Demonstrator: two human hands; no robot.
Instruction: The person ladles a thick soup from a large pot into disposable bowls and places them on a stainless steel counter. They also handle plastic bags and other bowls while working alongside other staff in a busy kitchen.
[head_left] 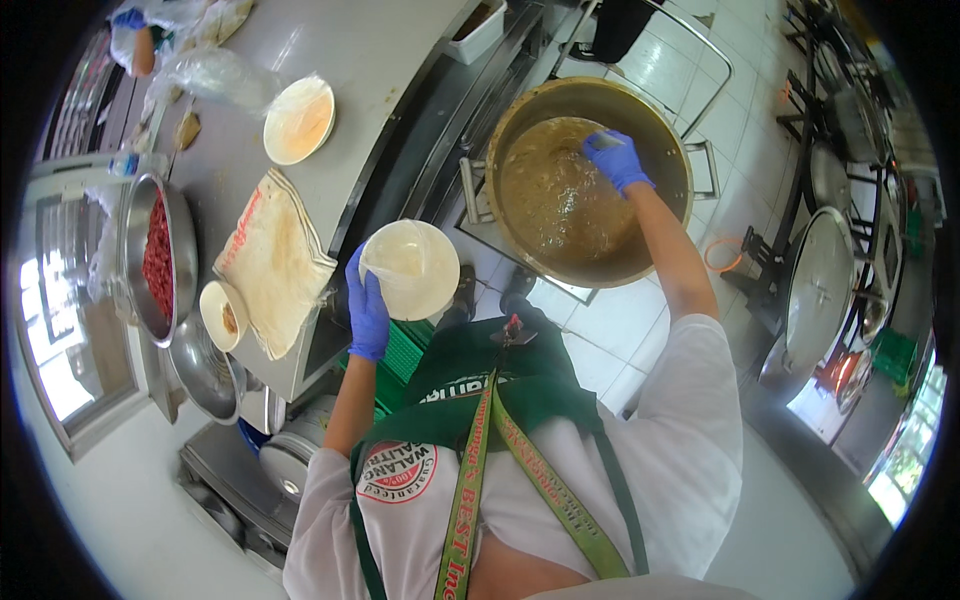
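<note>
head | left hand (pixel 367 312) grips tub (pixel 410 268) | right hand (pixel 616 160) holds scoop in pot (pixel 590 180) | counter (pixel 380 60) left

Light: bright daylight from windows beside me | glare: blown-out panes, steel sheen | edges: fisheye-bent, black vignette | focus: mostly sharp

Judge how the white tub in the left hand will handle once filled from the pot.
The tub looks like thin plastic, so it may flex under the left hand's one-sided rim grip. The brown stew in the pot looks thick and wet, so the tub would probably grow heavy and could tip or slip.
</note>
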